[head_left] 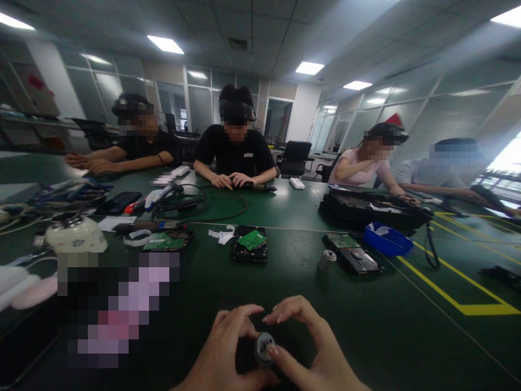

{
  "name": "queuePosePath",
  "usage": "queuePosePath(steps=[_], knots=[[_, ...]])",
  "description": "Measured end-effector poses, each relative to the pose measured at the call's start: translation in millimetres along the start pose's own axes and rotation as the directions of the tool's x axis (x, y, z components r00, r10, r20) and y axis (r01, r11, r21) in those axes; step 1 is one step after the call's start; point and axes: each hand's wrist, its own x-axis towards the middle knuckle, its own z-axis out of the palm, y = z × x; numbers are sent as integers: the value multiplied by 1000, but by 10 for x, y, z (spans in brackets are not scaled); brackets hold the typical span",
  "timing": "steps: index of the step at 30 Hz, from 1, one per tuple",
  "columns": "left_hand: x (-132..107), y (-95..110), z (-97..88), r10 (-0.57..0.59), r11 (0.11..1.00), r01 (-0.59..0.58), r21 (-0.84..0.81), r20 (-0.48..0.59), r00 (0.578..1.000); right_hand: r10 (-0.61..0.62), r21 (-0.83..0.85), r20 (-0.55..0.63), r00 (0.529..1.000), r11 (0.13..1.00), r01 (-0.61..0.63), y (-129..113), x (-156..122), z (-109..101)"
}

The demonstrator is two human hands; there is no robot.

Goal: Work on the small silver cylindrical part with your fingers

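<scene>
In my head view, I am grasping a small metal cylinder (pixel 264 343) low in the middle, just above the dark green table (pixel 293 290); my left hand (pixel 223 350) is curling around its side, while my right hand (pixel 319 347) is resting its thumb on the end face, the other fingers arching loosely off it. Beyond, the tabletop is bearing an upright metal can (pixel 327 262), beside an opened drive (pixel 364 262) and a blue tray (pixel 388 243), with yellow tape (pixel 484 310) edging the right side. A loose green board (pixel 252 239) is lying across a black casing ahead, and a coiled black cable (pixel 179 202) is sprawling farther left. Four people are sitting across from me, glass partitions (pixel 456 117) and an office chair (pixel 293 158) are standing behind them, and ceiling lights (pixel 309 68) are glowing overhead.
</scene>
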Motion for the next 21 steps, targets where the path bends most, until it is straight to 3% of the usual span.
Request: queuePosePath(steps=[5, 9, 13, 17, 21], knots=[[-9, 16, -12, -3, 1000, 3, 5, 12, 1000, -18, -6, 103, 994, 1000, 19, -5, -12, 60], [-10, 55, -22, -23, 1000, 23, 13, 12, 1000, 12, 11, -27, 1000, 1000, -11, 60, 8, 66], [-10, 49, -12, -20, 1000, 20, 19, 0, 1000, 134, -11, -195, 972, 990, -139, 307, 98, -41], [-7, -3, 9, -18, 1000, 17, 21, 7, 1000, 250, -75, -161, 955, 961, -265, 643, 155, -157], [-3, -49, 25, -16, 1000, 16, 7, 2, 1000, 270, -115, -113, 956, 952, -282, 819, 145, -191]])
